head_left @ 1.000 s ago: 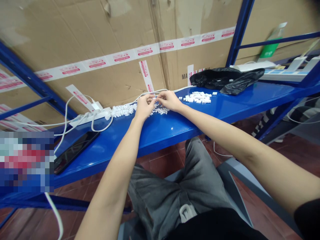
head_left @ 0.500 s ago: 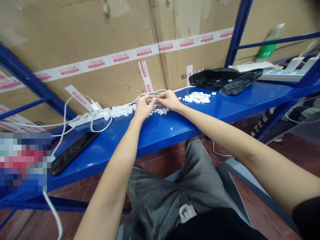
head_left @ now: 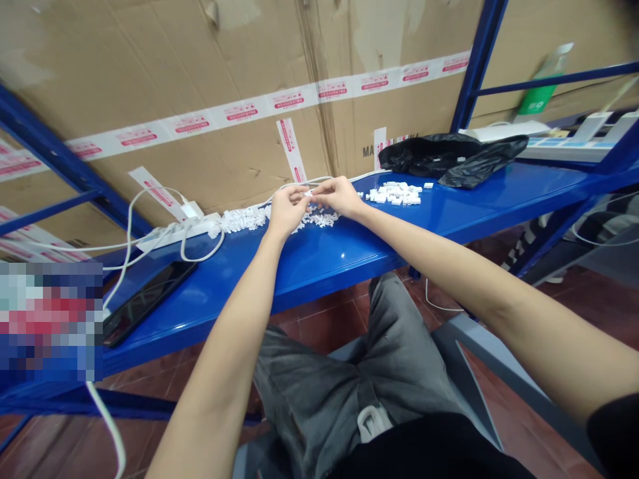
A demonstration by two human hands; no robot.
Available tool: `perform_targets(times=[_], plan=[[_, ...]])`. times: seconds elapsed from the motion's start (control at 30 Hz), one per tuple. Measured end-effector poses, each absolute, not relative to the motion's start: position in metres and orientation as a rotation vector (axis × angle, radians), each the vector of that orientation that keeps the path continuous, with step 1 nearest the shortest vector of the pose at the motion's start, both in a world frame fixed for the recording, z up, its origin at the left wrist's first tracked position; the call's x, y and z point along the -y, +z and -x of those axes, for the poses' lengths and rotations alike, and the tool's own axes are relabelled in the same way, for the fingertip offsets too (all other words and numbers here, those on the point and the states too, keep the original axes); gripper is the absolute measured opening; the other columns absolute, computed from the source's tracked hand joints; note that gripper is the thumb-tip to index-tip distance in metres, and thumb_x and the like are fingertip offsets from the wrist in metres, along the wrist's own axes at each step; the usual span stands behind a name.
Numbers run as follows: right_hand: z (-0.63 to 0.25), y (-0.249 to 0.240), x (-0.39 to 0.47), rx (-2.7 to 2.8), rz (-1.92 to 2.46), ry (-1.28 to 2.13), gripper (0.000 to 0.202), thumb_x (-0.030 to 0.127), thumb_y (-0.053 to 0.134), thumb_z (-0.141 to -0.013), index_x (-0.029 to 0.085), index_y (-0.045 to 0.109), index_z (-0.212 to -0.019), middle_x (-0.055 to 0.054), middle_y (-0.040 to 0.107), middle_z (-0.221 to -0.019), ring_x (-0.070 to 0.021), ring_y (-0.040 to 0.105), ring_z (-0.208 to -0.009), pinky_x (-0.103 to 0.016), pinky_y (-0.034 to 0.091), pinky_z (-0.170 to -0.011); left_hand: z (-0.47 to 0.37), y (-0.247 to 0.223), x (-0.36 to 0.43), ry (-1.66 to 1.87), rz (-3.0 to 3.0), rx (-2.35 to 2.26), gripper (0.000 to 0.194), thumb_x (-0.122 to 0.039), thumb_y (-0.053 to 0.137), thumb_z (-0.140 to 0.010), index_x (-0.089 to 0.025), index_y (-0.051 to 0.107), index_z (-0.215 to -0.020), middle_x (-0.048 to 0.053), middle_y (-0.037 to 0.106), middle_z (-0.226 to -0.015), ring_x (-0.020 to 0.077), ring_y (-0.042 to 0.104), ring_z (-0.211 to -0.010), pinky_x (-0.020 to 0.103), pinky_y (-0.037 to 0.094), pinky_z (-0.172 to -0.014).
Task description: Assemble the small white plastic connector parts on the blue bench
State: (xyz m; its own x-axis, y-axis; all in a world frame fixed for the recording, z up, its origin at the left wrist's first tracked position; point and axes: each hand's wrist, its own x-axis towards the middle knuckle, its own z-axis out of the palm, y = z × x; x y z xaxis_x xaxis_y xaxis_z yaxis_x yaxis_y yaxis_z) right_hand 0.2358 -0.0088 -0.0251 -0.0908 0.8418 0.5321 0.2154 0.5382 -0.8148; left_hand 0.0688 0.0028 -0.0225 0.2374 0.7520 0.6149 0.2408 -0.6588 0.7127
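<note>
My left hand and my right hand meet fingertip to fingertip above the back of a blue shelf. Between their pinched fingers is a small white piece, too small for its kind to show. Under and beside the hands lie many loose small white pieces. More of them form a heap left of my left hand. To the right of my right hand sits a separate pile of larger white blocky pieces.
A white power strip with cables and a black phone occupy the shelf's left part. At the right rear lies a black plastic bag. Cardboard stands behind the blue shelf; a green-labelled bottle is farther right.
Both hands stay in nearly the same place, with slight finger movement around the small white piece. The view has shifted very slightly.
</note>
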Motion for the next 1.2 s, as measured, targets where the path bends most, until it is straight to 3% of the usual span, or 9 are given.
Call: perform_targets(times=[0.57,0.83,1.2], plan=[[-0.231,-0.023,0.018,1.65,0.963,0.506,0.008,0.02,0.074,-0.078,0.014,0.071,-0.074,-0.007,0.072,-0.07,-0.0202,0.07,-0.068,-0.034,0.059,-0.069,-0.072,-0.023,-0.005,1.425,-2.031,-0.925,0.013,-0.007,0.063,-0.08,-0.015,0.065,-0.089,0.002,0.069,-0.065,0.0133,0.064,-0.052,0.025,0.055,-0.054],[-0.233,-0.022,0.021,1.766,0.988,0.295,0.009,0.017,0.069,-0.08,0.014,0.075,-0.074,-0.006,0.074,-0.073,-0.0215,0.07,-0.074,-0.034,0.055,-0.074,-0.073,-0.023,-0.007,1.401,-2.043,-0.97,0.014,-0.005,0.062,-0.083,-0.015,0.065,-0.092,0.002,0.068,-0.065,0.0158,0.066,-0.055,0.03,0.057,-0.06],[-0.229,-0.02,0.019,1.701,1.1,0.185,0.007,0.016,0.066,-0.076,0.013,0.072,-0.072,-0.007,0.073,-0.072,-0.0219,0.067,-0.074,-0.032,0.052,-0.073,-0.075,-0.019,-0.001,1.397,-2.058,-0.957,0.009,-0.007,0.063,-0.084,-0.014,0.065,-0.089,0.003,0.07,-0.067,0.0165,0.067,-0.054,0.03,0.057,-0.058]])
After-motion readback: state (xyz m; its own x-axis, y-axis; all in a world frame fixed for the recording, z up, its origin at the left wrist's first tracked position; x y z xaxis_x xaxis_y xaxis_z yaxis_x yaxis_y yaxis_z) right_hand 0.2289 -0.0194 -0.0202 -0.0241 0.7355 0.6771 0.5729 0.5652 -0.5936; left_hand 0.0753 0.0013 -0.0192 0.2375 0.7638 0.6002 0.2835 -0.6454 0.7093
